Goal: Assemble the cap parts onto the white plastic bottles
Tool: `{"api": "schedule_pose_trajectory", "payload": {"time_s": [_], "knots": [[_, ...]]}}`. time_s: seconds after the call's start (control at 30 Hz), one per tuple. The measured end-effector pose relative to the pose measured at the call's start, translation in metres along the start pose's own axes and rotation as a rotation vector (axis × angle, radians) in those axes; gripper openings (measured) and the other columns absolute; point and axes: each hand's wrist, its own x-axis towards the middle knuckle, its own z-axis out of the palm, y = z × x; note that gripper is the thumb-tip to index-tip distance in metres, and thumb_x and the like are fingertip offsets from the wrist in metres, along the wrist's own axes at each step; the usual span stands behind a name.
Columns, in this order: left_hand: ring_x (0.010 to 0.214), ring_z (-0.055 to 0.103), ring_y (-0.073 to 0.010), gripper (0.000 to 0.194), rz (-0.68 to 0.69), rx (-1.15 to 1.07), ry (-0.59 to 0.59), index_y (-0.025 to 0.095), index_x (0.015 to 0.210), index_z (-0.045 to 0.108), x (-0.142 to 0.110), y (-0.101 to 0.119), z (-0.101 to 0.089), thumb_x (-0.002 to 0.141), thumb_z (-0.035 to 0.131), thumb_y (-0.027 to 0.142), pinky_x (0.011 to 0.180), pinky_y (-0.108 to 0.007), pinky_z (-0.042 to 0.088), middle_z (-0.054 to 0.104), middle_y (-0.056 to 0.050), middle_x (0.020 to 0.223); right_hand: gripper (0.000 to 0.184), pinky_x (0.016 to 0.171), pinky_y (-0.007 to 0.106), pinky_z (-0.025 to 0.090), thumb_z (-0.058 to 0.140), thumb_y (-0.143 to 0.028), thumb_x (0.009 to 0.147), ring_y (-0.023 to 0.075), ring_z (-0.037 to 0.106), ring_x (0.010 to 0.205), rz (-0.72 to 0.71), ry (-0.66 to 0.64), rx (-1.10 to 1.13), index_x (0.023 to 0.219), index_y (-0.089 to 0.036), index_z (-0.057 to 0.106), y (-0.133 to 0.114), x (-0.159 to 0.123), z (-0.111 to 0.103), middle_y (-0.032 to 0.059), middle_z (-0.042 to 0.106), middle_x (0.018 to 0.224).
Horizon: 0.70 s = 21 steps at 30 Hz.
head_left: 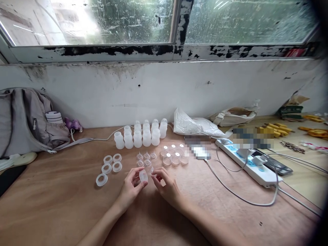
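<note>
My left hand is closed around the rim of a translucent screw ring, holding it tilted on edge above the table. Close beside it, my right hand pinches a small clear bottle nipple between thumb and fingers. The ring and the nipple appear apart. Just beyond my hands stand several clear nipples in rows. Several more screw rings lie to the left, and several clear round caps lie to the right. Behind them, translucent baby bottles stand in rows, some with domed tops.
A white power strip with plugs and looping cables lies to the right, near a phone. Plastic bags rest against the wall. A grey backpack stands at the far left. Yellow tools lie at the far right.
</note>
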Motion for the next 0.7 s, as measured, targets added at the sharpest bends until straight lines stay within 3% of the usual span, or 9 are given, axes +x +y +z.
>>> {"api": "schedule_pose_trajectory", "payload": {"time_s": [0.13, 0.33, 0.7], "knots": [[0.097, 0.056, -0.0174, 0.04, -0.035, -0.116, -0.043, 0.02, 0.103, 0.046, -0.004, 0.003, 0.005, 0.068, 0.066, 0.021, 0.088, -0.032, 0.044, 0.056, -0.005, 0.101, 0.011, 0.05, 0.021, 0.041, 0.045, -0.019, 0.082, 0.0086, 0.047, 0.051, 0.024, -0.056, 0.013, 0.089, -0.019, 0.053, -0.008, -0.004, 0.002, 0.0022, 0.054, 0.074], [0.093, 0.057, -0.0171, 0.042, -0.034, -0.086, -0.033, 0.019, 0.1, 0.047, -0.007, 0.0, 0.007, 0.064, 0.069, 0.018, 0.086, -0.032, 0.046, 0.057, -0.004, 0.098, 0.018, 0.049, 0.02, 0.04, 0.042, -0.023, 0.083, 0.0088, 0.049, 0.053, 0.136, -0.196, 0.153, 0.097, -0.019, 0.054, -0.023, -0.002, -0.006, 0.0027, 0.059, 0.077], [0.092, 0.058, -0.0175, 0.042, 0.0, -0.027, -0.039, 0.019, 0.096, 0.045, -0.008, 0.0, 0.007, 0.063, 0.07, 0.018, 0.083, -0.033, 0.047, 0.057, -0.004, 0.097, 0.022, 0.047, 0.02, 0.044, 0.039, -0.03, 0.086, 0.0075, 0.053, 0.054, 0.274, -0.244, 0.435, 0.101, -0.019, 0.05, -0.028, -0.004, -0.007, 0.0064, 0.059, 0.095]]}}
